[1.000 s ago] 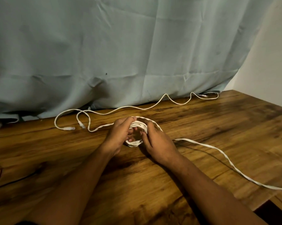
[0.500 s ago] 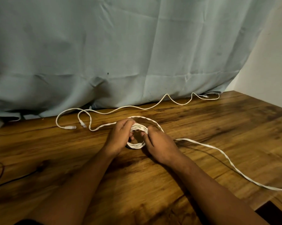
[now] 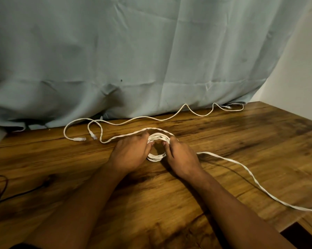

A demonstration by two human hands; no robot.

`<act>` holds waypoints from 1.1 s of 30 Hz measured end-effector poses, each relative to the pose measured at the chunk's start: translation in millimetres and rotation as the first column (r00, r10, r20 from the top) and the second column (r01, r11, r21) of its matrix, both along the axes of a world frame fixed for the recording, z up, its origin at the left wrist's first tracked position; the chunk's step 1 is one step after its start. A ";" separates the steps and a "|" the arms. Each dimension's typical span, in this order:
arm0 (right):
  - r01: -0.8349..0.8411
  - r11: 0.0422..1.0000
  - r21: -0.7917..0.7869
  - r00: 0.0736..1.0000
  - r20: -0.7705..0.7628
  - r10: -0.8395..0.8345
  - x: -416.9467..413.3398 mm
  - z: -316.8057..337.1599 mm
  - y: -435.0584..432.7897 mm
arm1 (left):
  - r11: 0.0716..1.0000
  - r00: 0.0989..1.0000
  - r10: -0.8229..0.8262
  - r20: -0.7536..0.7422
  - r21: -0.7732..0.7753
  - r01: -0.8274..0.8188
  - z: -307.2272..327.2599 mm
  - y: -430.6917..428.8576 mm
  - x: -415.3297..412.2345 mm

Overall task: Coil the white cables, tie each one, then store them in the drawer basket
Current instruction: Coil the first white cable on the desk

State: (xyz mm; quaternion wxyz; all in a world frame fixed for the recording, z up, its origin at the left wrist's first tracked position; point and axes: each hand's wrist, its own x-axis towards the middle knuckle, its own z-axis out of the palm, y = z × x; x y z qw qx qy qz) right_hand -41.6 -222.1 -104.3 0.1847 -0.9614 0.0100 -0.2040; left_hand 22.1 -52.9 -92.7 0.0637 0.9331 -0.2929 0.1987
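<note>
Nearest on my feed, at the left, a black cord point(image 3: 0, 193) curls on the wooden table point(image 3: 151, 203) and runs out of view at the left edge.

Farther in, at the middle of the table, both hands meet on the coil point(image 3: 156, 156), a small ring of several turns of white cable. The left hand point(image 3: 130, 155) grips its left side, fingers curled over the rim with the tips tucked into the hole. The right hand point(image 3: 182, 159) grips the right side the same way, fingertips hooked inside. I cannot tell whether the coil rests on the wood or is held just above it.

From beside the right hand a loose tail point(image 3: 250, 175) runs right and nearer, leaving my view at the right edge. From the far side of the coil a strand point(image 3: 122, 136) arcs left, loops back and ends in a plug point(image 3: 93, 136) lying on the wood.

Just left of that lies the second plug point(image 3: 79, 139), the end of a second white cable point(image 3: 169, 118). This one is uncoiled and snakes rightward along the table's far edge.

Behind it hangs a pale blue curtain point(image 3: 151, 51), and I see a bare wall point(image 3: 304, 69) at the far right.
</note>
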 end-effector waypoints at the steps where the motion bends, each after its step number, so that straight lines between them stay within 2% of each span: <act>1: -0.005 1.000 -0.013 1.000 0.004 0.006 -0.9 1.3 -0.4 | 1.000 1.000 0.001 -0.001 0.009 -0.001 2.3 -0.4 -1.7; 6: -0.001 0.994 -0.112 0.998 0.064 0.009 -7.1 6.7 -5.2 | 0.996 0.997 -0.070 -0.037 -0.050 0.068 11.5 4.2 -7.7; 9: -0.034 0.988 -0.150 0.999 -0.008 0.033 -5.4 4.0 -6.0 | 0.996 0.987 -0.077 -0.138 -0.064 0.069 4.2 6.1 -7.7; 13: -0.074 0.988 -0.139 0.997 -0.027 0.071 -7.0 3.0 -6.5 | 0.995 0.981 -0.077 -0.180 -0.080 0.063 0.1 7.6 -6.7; 21: -0.160 0.984 -0.078 0.987 -0.038 0.158 -10.4 3.6 -11.8 | 0.983 0.981 -0.099 -0.165 -0.171 0.070 -8.7 9.2 -1.3; 28: -0.129 0.991 -0.040 0.992 -0.017 0.129 -9.7 0.6 -7.8 | 0.914 0.921 -0.270 -0.280 -0.374 0.154 -10.9 14.2 1.8; 30: -0.123 0.991 -0.061 0.992 -0.016 0.122 -9.8 2.3 -6.9 | 0.918 0.907 -0.285 -0.311 -0.359 0.165 -7.2 16.6 0.1; 33: -0.095 0.987 -0.128 0.995 -0.005 0.095 -9.7 4.8 -8.5 | 0.953 0.926 -0.235 -0.297 -0.257 0.159 -4.2 16.4 -1.7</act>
